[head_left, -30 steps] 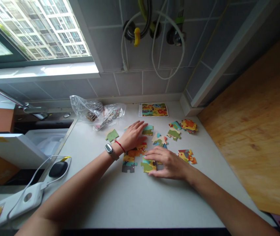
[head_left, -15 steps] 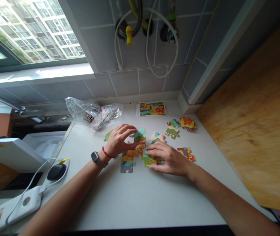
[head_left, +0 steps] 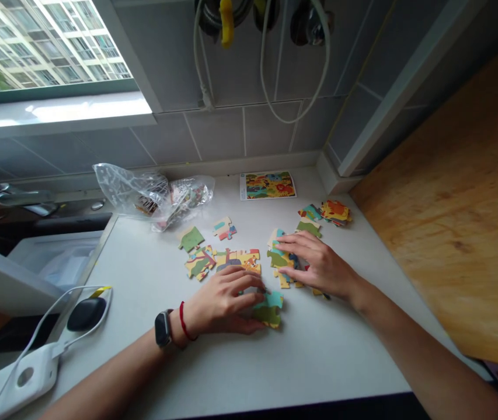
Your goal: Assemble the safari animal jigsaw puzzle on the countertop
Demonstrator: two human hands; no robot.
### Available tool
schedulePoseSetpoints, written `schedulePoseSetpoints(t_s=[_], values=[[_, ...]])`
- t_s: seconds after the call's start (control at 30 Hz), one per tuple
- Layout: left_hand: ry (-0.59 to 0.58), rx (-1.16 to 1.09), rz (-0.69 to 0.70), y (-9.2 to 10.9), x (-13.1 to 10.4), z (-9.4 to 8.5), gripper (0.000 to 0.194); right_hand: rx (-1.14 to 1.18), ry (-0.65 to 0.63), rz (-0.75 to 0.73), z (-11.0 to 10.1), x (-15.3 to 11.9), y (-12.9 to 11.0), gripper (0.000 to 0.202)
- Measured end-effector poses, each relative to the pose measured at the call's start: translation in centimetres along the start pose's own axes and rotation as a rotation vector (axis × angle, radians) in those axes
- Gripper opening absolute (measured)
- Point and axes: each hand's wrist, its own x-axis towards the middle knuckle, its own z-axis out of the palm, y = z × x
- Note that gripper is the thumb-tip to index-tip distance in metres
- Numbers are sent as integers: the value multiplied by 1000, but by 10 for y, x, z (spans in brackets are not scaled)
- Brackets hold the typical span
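Note:
My left hand (head_left: 233, 297) is palm down with bent fingers, its thumb and fingertips at the edge of a teal-and-green puzzle piece (head_left: 271, 310). Just beyond it lie joined yellow puzzle pieces (head_left: 242, 258), partly hidden by the fingers. To the right, my right hand (head_left: 321, 262) has fingertips and thumb on a green-and-yellow puzzle piece (head_left: 278, 258); more pieces lie under and around that hand, partly covered. Left of the joined ones are a patterned puzzle piece (head_left: 201, 262) and a green puzzle piece (head_left: 191, 238). A cream-and-red piece (head_left: 225, 228) lies farther back.
A picture card (head_left: 270, 185) lies near the wall. Stacked puzzle pieces (head_left: 336, 213) sit at the back right. A clear plastic bag (head_left: 156, 198) stands at the back left. A white power strip (head_left: 25, 379) with a cable lies front left; a wooden panel (head_left: 445, 204) borders the right side.
My left hand has come nearer to me and is now on the teal-and-green piece. My right hand has shifted up and right with pieces beneath it. The camera view has tilted down.

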Motion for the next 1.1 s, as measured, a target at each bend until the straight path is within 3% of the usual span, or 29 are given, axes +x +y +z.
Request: schedulePoseSetpoints(t_s=[0.43,0.7,1.1], values=[[24,109,-231,-15,-13,2,29,17,7,34,-7,-1,-4,38],[33,71,-167,-17,-9,-3,31,33,-44,29,-2,-3,-3,38],[-122,83,-99,-1,-4,-10,49,194,-471,2,-1,-4,-32,51]])
